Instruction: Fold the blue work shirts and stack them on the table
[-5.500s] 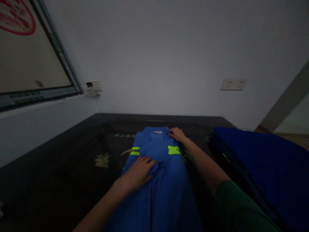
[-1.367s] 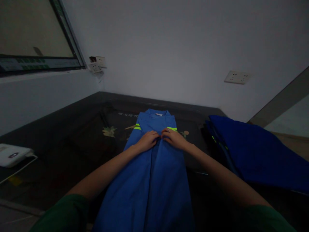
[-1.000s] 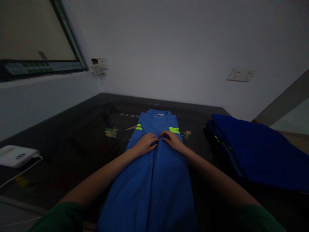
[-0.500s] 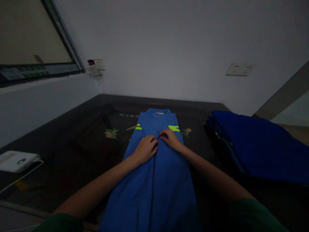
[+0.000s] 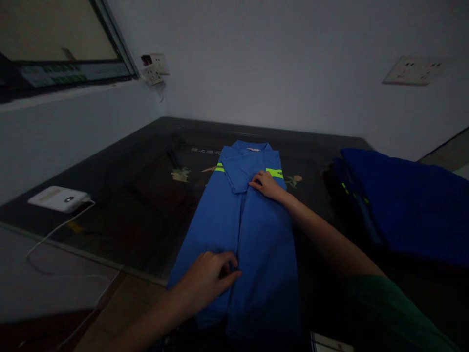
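Observation:
A blue work garment (image 5: 252, 220) with lime reflective bands lies folded lengthwise on a dark table (image 5: 146, 161), collar toward the wall. My right hand (image 5: 266, 184) rests flat on its upper part, just below the right band, fingers stretched out. My left hand (image 5: 208, 278) is near the garment's lower end at the table's front edge, fingers curled and pinching the cloth along the middle fold.
A stack of darker blue garments (image 5: 403, 205) lies at the right of the table. A white power bank (image 5: 58, 199) with a cable sits at the left edge. Wall sockets (image 5: 410, 70) are on the wall behind, and a framed board (image 5: 54, 44) hangs at the upper left.
My left hand has left the chest area and moved down to the garment's lower end, where it pinches the cloth. The right hand stays near the bands. The camera has tilted down.

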